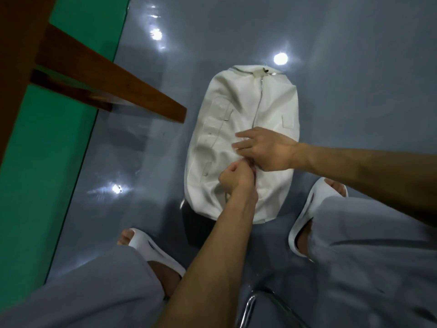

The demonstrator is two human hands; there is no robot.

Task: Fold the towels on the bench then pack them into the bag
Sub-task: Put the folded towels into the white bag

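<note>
A white duffel bag point(227, 129) lies on the grey floor in front of me, its long zipper point(259, 95) running down the middle and closed over the far half. My left hand point(236, 177) is curled into a fist at the zipper near the bag's near end, pinching something small there, likely the zipper pull. My right hand point(267, 147) rests on the bag's top just beyond it, fingers stretched flat across the fabric. No towel is in view; a thin dark reddish gap shows between my hands.
A brown wooden bench point(99, 74) juts in from the upper left, beside a green wall point(47, 143). My feet in white slippers point(305, 214) stand either side of the bag. A chrome tube point(248, 306) shows at the bottom. The glossy floor point(354, 91) reflects lamps.
</note>
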